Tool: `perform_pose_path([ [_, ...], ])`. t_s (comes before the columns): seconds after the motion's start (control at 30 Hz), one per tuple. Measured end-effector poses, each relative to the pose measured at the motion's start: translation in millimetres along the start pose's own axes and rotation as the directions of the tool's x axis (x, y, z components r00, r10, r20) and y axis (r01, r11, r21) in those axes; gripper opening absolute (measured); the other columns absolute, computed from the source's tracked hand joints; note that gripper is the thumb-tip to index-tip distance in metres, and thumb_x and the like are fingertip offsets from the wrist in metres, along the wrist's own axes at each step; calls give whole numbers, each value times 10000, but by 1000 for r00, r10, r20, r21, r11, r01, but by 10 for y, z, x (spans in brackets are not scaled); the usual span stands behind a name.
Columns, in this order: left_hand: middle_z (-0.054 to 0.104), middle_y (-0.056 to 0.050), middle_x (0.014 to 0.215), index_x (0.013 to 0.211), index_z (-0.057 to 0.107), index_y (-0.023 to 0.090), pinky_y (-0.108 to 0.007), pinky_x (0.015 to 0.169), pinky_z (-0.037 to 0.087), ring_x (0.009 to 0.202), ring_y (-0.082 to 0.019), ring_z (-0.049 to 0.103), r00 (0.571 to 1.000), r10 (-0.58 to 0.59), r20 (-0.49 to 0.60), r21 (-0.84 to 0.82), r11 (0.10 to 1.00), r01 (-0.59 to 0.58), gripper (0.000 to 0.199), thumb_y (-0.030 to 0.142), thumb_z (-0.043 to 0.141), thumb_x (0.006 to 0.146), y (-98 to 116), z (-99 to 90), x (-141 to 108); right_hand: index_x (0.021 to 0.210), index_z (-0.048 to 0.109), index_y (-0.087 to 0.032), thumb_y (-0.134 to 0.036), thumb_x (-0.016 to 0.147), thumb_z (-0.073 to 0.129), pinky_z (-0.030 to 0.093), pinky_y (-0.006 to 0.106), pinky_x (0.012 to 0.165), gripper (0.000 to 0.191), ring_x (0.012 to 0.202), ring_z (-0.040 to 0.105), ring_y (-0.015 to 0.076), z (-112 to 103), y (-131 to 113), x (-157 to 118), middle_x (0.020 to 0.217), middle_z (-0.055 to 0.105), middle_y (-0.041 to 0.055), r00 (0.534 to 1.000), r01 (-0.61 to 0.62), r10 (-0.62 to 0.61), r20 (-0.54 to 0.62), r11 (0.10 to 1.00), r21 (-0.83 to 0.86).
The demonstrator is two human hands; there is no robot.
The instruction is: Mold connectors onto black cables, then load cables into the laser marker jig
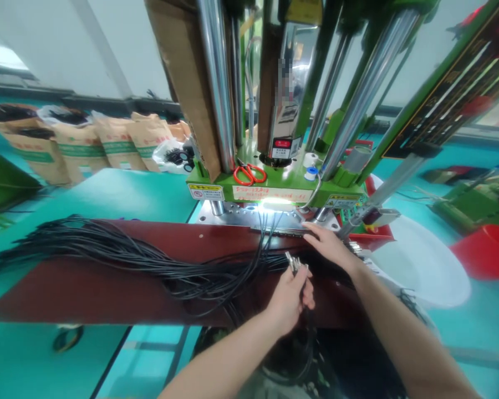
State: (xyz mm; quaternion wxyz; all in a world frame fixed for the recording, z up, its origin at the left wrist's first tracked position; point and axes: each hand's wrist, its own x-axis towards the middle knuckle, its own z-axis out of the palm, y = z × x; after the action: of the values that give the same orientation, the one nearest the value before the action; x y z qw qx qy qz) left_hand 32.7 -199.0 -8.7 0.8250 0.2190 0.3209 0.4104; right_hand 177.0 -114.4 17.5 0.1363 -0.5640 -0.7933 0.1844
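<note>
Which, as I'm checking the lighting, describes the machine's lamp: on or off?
On: the lamp glows bright white, lighting the metal plate beneath.

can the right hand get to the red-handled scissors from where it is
Probably yes: the right hand seems to hold nothing, and the red-handled scissors lie with handles uncovered near the green plate's front edge. It would likely need to rise past the bright lamp below.

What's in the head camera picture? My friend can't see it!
A person's left hand grips metal-tipped cables, and the open right hand is by a green machine. Long black cables lie across a reddish-brown board, and red scissors rest on the machine.
</note>
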Motion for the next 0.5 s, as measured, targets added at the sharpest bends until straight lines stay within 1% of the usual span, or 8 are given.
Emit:
perform_pose_path([
  [0.03, 406, 82, 476, 812, 450, 164, -199, 432, 327, 397, -43, 336, 999, 17, -28, -24, 1000, -18, 349, 466, 598, 719, -1, -43, -1, 1194, 528, -145, -140, 857, 378, 357, 376, 945, 369, 1115, 471, 236, 44, 72, 72, 1178, 543, 126, 1000, -24, 20, -22, 987, -157],
  [0.07, 399, 82, 477, 799, 448, 162, -195, 428, 313, 402, -41, 330, 999, 19, -49, -41, 999, -21, 352, 459, 613, 706, -9, -82, -2, 1157, 547, -112, -86, 820, 389, 347, 390, 940, 373, 1100, 473, 256, 80, 129, 131, 1149, 547, 152, 999, -34, 30, -17, 967, -252],
  [0.13, 400, 79, 479, 768, 446, 155, -197, 425, 304, 407, -41, 330, 998, 1, -60, -39, 999, -4, 370, 459, 636, 679, -30, -143, -7, 1072, 581, -78, -15, 763, 376, 337, 406, 914, 376, 1054, 485, 280, 115, 191, 213, 1061, 563, 180, 999, -32, 37, 13, 952, -305],
  [0.23, 433, 65, 493, 761, 446, 153, -210, 441, 332, 411, -49, 365, 999, -1, -34, 20, 1000, 1, 379, 478, 625, 684, -45, -186, -23, 992, 601, -107, -46, 717, 443, 348, 377, 862, 322, 993, 500, 281, 56, 159, 245, 974, 569, 151, 997, -6, 34, 75, 937, -349],
  [0.33, 465, 57, 511, 807, 434, 172, -228, 469, 369, 434, -77, 441, 1000, 16, -5, 75, 997, -16, 371, 505, 574, 723, -23, -189, -45, 895, 603, -142, -124, 695, 496, 385, 311, 770, 228, 877, 541, 239, -94, 37, 162, 908, 583, 100, 987, 24, 28, 157, 948, -318],
  [0.4, 436, 72, 484, 804, 423, 182, -224, 455, 364, 417, -80, 436, 999, 51, -1, 109, 993, -50, 376, 522, 562, 725, -1, -178, -56, 827, 586, -155, -157, 721, 463, 396, 271, 701, 163, 799, 553, 201, -186, -46, 30, 845, 592, 70, 982, 30, 25, 188, 958, -287],
  [0.47, 367, 97, 440, 765, 419, 184, -210, 417, 333, 370, -60, 366, 995, 98, -23, 146, 985, -94, 392, 533, 585, 699, 16, -158, -62, 797, 566, -154, -161, 725, 430, 397, 248, 639, 154, 732, 549, 172, -219, -105, -163, 780, 586, 47, 981, -6, 36, 189, 988, -155],
  [0.5, 338, 107, 427, 744, 419, 183, -202, 399, 314, 354, -49, 325, 993, 114, -38, 164, 981, -106, 401, 533, 605, 679, 20, -146, -62, 820, 562, -152, -157, 712, 422, 393, 237, 591, 177, 672, 540, 153, -203, -123, -277, 731, 573, 29, 980, -62, 65, 188, 998, -23],
])
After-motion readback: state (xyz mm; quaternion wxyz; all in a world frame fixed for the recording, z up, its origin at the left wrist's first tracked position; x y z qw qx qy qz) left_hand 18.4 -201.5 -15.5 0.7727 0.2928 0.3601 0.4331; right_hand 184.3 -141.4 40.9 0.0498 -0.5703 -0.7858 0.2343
